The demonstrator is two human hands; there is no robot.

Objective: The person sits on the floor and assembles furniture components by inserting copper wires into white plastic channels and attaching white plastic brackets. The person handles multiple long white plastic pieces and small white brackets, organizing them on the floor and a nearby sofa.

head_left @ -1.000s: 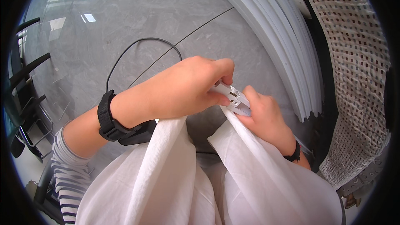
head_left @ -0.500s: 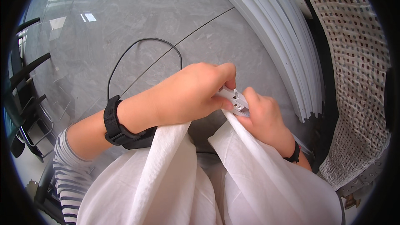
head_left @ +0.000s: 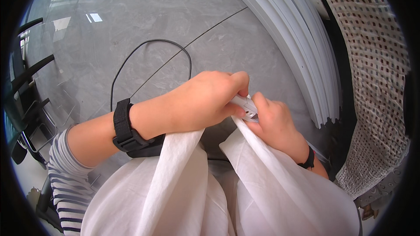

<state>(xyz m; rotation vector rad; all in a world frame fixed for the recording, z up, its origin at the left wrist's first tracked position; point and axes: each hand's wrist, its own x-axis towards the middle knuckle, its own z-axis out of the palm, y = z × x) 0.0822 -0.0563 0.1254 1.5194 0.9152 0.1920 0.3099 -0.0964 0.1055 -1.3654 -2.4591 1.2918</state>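
Between my two hands is a small white plastic fitting [head_left: 248,106] with two small holes in its face. My left hand [head_left: 209,98] grips its upper-left end, thumb beneath and bent forefinger above. From the other side my right hand [head_left: 278,124] is closed round the lower-right end, its thumb and forefinger at the edge. My fingers cover much of the fitting. Just below it, a fold of white cloth [head_left: 280,166] rises to my right hand. The cloth lies over my lap, and another fold passes under my left wrist.
A black cable [head_left: 151,40] loops over the grey glossy floor [head_left: 135,8] beyond my hands. Long white ribbed strips [head_left: 280,26] lie to the right, beside a checked cloth [head_left: 372,61]. Dark chair parts [head_left: 30,76] stand at the far left.
My left hand has shifted slightly down towards me. The small tab that stood up on the white fitting now shows less. My right hand has barely moved.
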